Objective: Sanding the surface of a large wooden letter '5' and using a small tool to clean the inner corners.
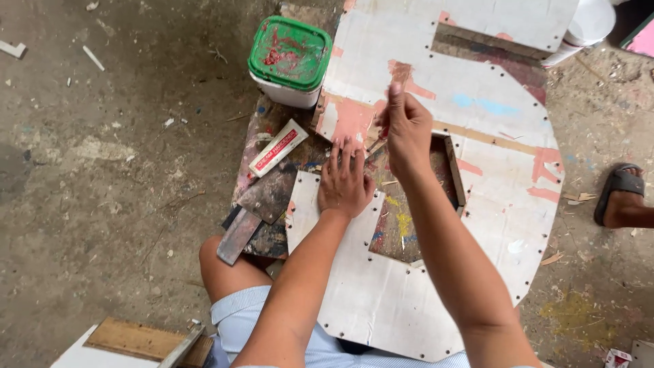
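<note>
Head view: a large white cut-out panel (477, 204), patched pink, lies flat on the floor before the seated person; left hand (345, 182) presses on it, fingers spread flat, gripping nothing; right hand (407, 129) is curled shut at the inner cut-out edge, its contents not discernible. The panel looks thin, stiff and light, with edges best for holding. A green-lidded tub (289, 58) and putty knives (255, 211) sit left.
</note>
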